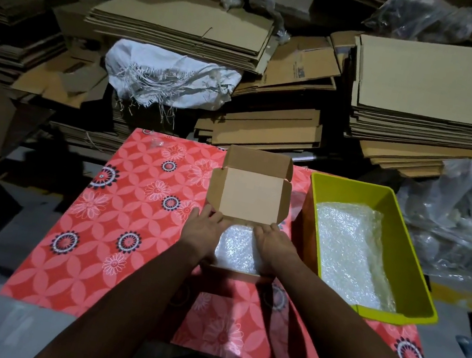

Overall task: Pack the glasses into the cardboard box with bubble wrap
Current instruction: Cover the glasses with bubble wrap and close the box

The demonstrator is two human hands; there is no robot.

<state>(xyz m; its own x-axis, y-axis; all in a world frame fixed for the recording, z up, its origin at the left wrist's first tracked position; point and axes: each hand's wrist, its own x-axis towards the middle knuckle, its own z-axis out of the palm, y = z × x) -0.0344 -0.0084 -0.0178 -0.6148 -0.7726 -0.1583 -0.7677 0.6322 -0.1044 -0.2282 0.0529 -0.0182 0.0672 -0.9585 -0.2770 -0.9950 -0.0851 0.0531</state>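
Stacks of flattened cardboard (444, 99) fill the background, with a frayed white sack (164, 77) lying among them. In front is a table covered by a red cloth (114, 220) printed with flowers. On its right side sits a yellow-green plastic bin (353, 187) holding a heap of bubble wrap (351, 249). Just left of the bin is a small cardboard box (249, 195), its lid standing open at the far side. Inside the box lies a padded bundle of bubble wrap (240, 247) (whether the glasses are inside it cannot be told). Two bare forearms reach in from below. The left hand (203, 230) rests flat at the box's left edge, fingers spread over the wrap and the wall. The right hand (275, 244) lies flat at the right edge, pressing on the wrap; neither hand grasps anything.
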